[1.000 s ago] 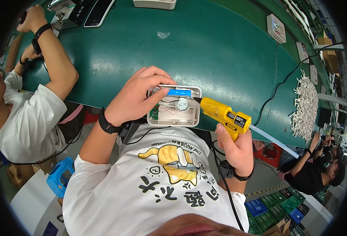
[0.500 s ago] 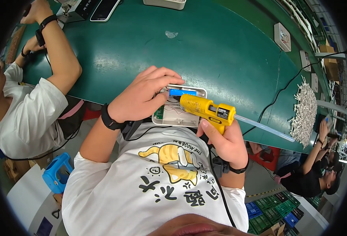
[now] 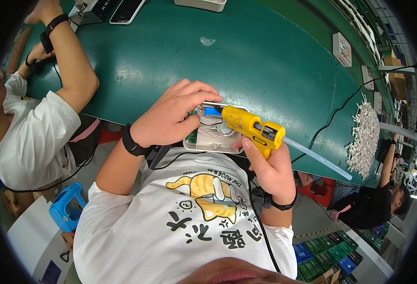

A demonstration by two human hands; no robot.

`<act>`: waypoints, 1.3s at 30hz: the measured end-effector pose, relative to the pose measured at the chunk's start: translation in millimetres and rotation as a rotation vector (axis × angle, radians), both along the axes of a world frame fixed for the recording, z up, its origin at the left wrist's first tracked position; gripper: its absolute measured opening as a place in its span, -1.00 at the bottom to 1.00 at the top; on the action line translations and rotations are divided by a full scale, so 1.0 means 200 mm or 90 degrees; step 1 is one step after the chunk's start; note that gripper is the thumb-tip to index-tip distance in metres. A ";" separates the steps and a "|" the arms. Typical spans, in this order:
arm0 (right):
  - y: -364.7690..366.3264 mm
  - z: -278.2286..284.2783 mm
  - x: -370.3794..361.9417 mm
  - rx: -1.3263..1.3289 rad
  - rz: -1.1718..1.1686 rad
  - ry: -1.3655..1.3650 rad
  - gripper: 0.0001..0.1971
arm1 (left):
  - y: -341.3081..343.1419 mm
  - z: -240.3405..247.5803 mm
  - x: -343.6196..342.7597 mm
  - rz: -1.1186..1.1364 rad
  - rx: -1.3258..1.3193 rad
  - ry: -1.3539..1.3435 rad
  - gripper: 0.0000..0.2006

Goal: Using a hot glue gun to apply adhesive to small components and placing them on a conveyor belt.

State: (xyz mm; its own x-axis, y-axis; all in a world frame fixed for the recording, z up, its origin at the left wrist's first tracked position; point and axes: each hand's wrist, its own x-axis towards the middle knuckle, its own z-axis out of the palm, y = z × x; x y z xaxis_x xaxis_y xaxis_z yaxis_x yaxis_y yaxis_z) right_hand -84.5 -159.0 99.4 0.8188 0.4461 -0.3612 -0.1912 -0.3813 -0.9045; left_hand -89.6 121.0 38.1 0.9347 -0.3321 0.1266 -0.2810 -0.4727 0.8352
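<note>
My right hand is closed around the handle of a yellow hot glue gun. A clear glue stick sticks out of its back end toward the right. The gun's nozzle points left over an open white plastic case at the table's near edge. Inside the case lie a blue cylindrical battery, partly hidden by the gun, a green circuit board, thin wires and a round part. My left hand grips the case's left side, fingers across the far rim and thumb over the inside.
On the right of the green table is a heap of small white pieces. Black cable runs past it. Other white cases stand farther back. A phone and a co-worker's arm are at the left.
The glue gun has shifted slightly right and away from me, covering more of the battery and uncovering the round part. My left thumb has moved back off the battery's end.
</note>
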 end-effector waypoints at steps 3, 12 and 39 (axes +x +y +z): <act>0.02 0.01 0.01 -0.011 0.018 -0.020 -0.76 | 0.01 0.00 0.01 0.003 -0.012 0.005 -0.50; -0.33 -0.17 0.03 0.224 -0.186 -0.033 -0.72 | 0.05 0.16 -0.01 0.069 -0.028 0.168 -0.58; -0.48 -0.43 0.04 0.435 -0.340 -0.140 -0.75 | 0.37 -0.04 0.81 0.377 0.356 -0.161 -0.52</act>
